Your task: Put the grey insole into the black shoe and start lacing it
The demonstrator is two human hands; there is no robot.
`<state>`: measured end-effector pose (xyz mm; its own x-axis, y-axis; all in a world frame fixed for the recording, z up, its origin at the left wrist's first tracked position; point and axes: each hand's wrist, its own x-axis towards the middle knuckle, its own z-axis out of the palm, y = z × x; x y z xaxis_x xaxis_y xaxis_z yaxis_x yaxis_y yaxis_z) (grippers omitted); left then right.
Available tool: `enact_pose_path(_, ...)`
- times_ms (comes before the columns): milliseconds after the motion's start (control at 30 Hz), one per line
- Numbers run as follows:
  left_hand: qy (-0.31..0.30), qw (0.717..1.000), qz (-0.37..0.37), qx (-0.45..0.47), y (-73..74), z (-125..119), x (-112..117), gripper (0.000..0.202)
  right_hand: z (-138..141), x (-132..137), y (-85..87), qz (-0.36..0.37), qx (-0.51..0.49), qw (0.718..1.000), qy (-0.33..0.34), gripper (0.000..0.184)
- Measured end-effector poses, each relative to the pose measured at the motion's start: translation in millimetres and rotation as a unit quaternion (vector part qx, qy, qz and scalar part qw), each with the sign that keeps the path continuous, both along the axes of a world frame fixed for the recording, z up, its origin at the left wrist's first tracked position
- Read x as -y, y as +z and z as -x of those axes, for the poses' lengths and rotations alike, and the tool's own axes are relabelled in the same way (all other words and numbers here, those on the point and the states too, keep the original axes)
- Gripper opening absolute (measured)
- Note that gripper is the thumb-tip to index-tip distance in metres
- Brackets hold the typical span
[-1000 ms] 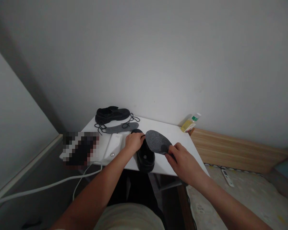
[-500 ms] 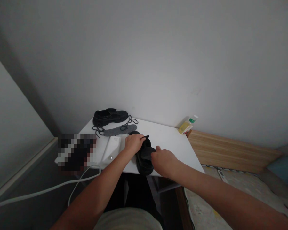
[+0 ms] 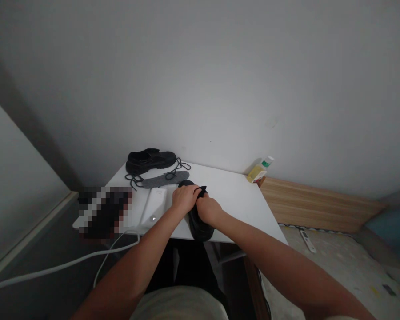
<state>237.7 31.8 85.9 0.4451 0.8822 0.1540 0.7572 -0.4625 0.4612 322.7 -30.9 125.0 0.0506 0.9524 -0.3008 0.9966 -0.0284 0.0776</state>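
A black shoe [image 3: 197, 226] stands near the front edge of the white table [image 3: 233, 200], toe toward me. My left hand [image 3: 184, 198] is closed on its tongue and upper, holding the opening apart. My right hand [image 3: 208, 209] is pushed into the shoe's opening with its fingers hidden inside; the grey insole it held earlier is out of sight. The second black shoe [image 3: 150, 160] lies at the table's back left with loose black laces [image 3: 173, 170]. A second grey insole [image 3: 165, 179] lies flat just in front of it.
A white flat device [image 3: 153, 206] with a small light sits left of the near shoe, with a white cable [image 3: 53, 266] running off to the left. A blurred patch covers the table's left corner. A yellow bottle [image 3: 260, 169] leans on the wall. A remote [image 3: 306, 241] lies on the bed.
My right hand brought the grey insole from the right side down into the near shoe and has moved further inside. The insole is no longer visible. My left hand stayed on the shoe.
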Motion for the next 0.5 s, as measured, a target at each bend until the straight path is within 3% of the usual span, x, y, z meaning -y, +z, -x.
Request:
enact_pose_path(267, -0.005, 0.999, 0.023, 0.033, -7.4, 2, -5, 0.032, 1, -20, -27.9, -0.005, -0.030, 0.999, -0.021, 0.042)
enact_pose_path(367, 0.009, 0.993, 0.054, 0.105, -15.0, 4, -3, 0.037, -2, -15, -25.1, 0.012, -0.030, 0.999, -0.004, 0.041)
enact_pose_path(500, 0.047, 0.963, 0.094, 0.249, -30.3, 9, 14, 0.046, -11, -3, -14.1, 0.023, -0.035, 0.998, 0.044, 0.041)
